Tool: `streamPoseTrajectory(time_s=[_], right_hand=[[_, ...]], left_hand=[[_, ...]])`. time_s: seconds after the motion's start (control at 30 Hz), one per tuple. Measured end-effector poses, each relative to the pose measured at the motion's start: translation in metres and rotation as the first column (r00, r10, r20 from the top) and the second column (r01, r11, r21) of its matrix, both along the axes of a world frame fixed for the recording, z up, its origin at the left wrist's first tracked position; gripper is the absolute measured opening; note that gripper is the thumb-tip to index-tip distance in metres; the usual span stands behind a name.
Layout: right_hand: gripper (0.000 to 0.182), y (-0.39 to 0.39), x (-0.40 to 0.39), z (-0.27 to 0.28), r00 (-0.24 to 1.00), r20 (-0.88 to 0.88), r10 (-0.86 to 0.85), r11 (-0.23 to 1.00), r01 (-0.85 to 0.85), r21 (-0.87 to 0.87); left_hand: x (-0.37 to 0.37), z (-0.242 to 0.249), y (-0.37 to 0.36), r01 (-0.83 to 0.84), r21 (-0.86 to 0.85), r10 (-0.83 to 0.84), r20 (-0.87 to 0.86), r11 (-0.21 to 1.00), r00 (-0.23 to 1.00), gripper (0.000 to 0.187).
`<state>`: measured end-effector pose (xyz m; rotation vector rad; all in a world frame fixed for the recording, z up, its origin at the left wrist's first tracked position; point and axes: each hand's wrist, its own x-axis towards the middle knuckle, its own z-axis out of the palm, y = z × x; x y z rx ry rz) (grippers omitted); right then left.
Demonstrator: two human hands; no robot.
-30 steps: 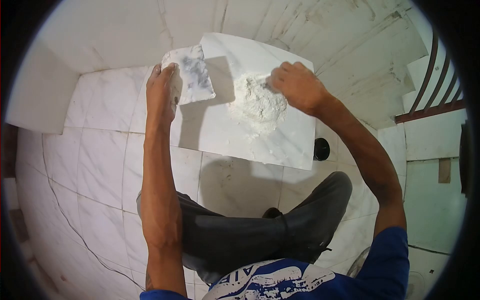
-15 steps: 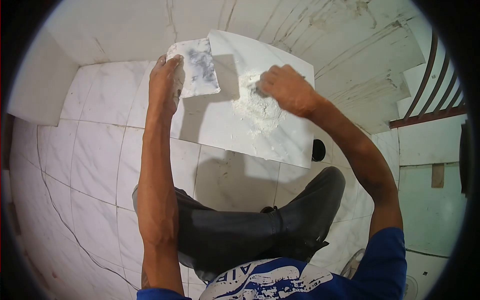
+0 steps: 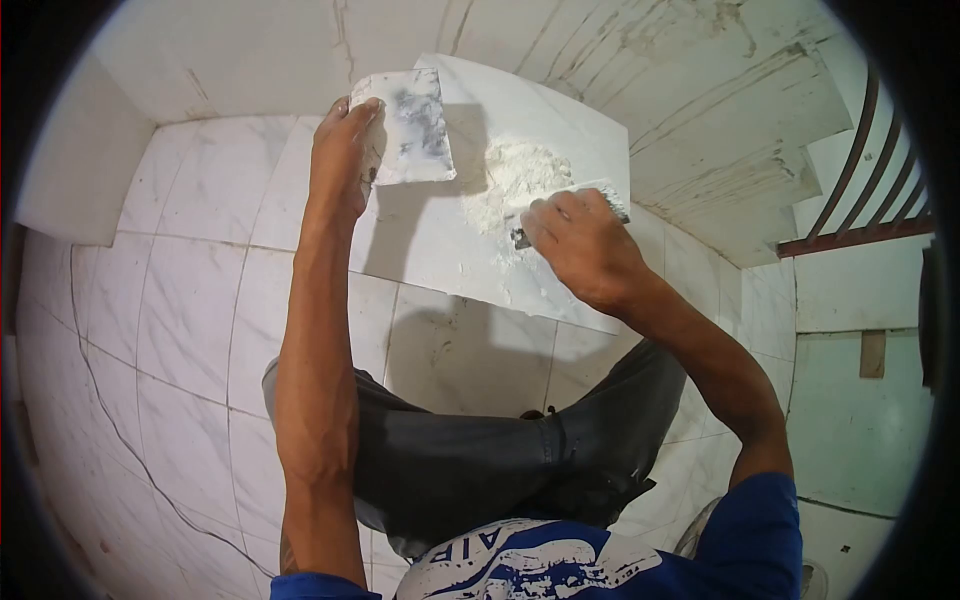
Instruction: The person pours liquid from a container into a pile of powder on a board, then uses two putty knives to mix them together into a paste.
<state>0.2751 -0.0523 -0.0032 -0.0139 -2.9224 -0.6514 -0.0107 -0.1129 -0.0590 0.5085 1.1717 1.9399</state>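
A flat, powder-smeared plate [image 3: 415,125] is held up over the left part of a white board, with my left hand [image 3: 345,150] closed on its left edge. My right hand [image 3: 585,240] grips a scraper [image 3: 612,200], whose blade shows beyond the fingers at the right and whose dark end shows at the left. The scraper is at the lower right side of a heap of white powder [image 3: 520,170]. This powder lies on the white board [image 3: 400,240], with loose bits scattered toward its front edge.
Marble-patterned floor tiles [image 3: 180,300] surround the board. Behind it rises a stained white wall [image 3: 560,50]. Dark red metal bars [image 3: 855,235] are at the right. A thin cable [image 3: 120,430] runs along the floor at the left. My bent legs are below the board.
My right hand has moved down and a little right from the heap's upper side, and more of the scraper shows. My left hand and the plate have shifted slightly right and up.
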Motion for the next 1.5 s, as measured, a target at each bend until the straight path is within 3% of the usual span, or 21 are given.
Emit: streamPoseTrajectory(time_s=[0.13, 0.23, 0.37, 0.47, 0.57, 0.77, 0.87, 0.97, 1.07, 1.2, 1.3, 1.4, 1.5], right_hand=[[0.021, -0.019, 0.0, -0.008, 0.994, 0.047, -0.101, 0.993, 0.098, 0.064], [0.024, -0.025, 0.012, -0.024, 0.985, 0.153, -0.085, 0.994, 0.072, 0.086], [0.035, -0.025, 0.019, -0.004, 0.995, 0.061, -0.076, 0.994, 0.08, -0.077], [0.038, -0.021, 0.032, -0.012, 0.986, -0.025, -0.166, 0.984, 0.164, -0.073], [0.04, -0.024, 0.046, -0.026, 0.991, 0.019, -0.132, 0.989, 0.133, -0.067], [0.04, -0.014, 0.041, -0.002, 0.965, -0.095, -0.245, 0.965, 0.232, -0.124], [0.04, -0.022, 0.051, -0.033, 0.976, -0.006, -0.217, 0.976, 0.216, -0.031], [0.04, -0.016, 0.057, -0.024, 0.969, -0.107, -0.225, 0.957, 0.199, -0.211], [0.04, -0.026, 0.054, -0.012, 0.943, -0.141, -0.302, 0.949, 0.283, -0.138], [0.04, -0.047, 0.06, -0.041, 0.969, 0.041, -0.245, 0.968, 0.247, -0.047], [0.041, -0.032, 0.058, -0.018, 0.972, -0.008, -0.234, 0.956, 0.229, -0.185], [0.038, -0.02, 0.039, 0.002, 0.972, -0.136, -0.19, 0.975, 0.17, -0.144], [0.033, -0.019, 0.007, -0.009, 0.954, -0.08, -0.289, 0.955, 0.282, -0.093]], left_hand=[[0.003, 0.005, -0.002, 0.009, -0.021, -0.009, -0.007, 1.0, 1.0, 0.047], [0.003, 0.004, -0.001, 0.0, -0.016, 0.0, -0.004, 1.0, 1.0, 0.047], [0.002, 0.009, -0.004, -0.009, -0.044, 0.008, -0.034, 0.999, 0.999, 0.046], [0.005, 0.011, -0.006, 0.015, -0.07, -0.019, -0.057, 0.997, 0.998, 0.041], [0.002, 0.006, 0.0, 0.018, -0.031, -0.019, -0.011, 0.999, 1.0, 0.038], [-0.001, 0.002, 0.0, 0.031, -0.043, -0.033, -0.033, 0.999, 0.999, 0.035], [0.003, 0.009, -0.001, 0.018, -0.045, -0.02, -0.035, 0.999, 0.999, 0.035], [-0.002, 0.003, 0.0, 0.02, -0.042, -0.021, -0.025, 0.999, 0.999, 0.037], [-0.004, -0.002, 0.001, 0.051, -0.029, -0.051, -0.025, 0.998, 0.998, 0.039], [-0.002, 0.001, 0.002, 0.032, -0.044, -0.033, -0.018, 0.999, 0.999, 0.042], [-0.002, 0.0, 0.004, 0.015, -0.027, -0.015, 0.018, 1.0, 1.0, 0.042], [-0.009, -0.009, 0.006, 0.018, -0.067, -0.02, -0.028, 0.998, 0.999, 0.041], [-0.004, -0.004, 0.004, 0.012, -0.028, -0.012, -0.031, 1.0, 0.999, 0.039]])
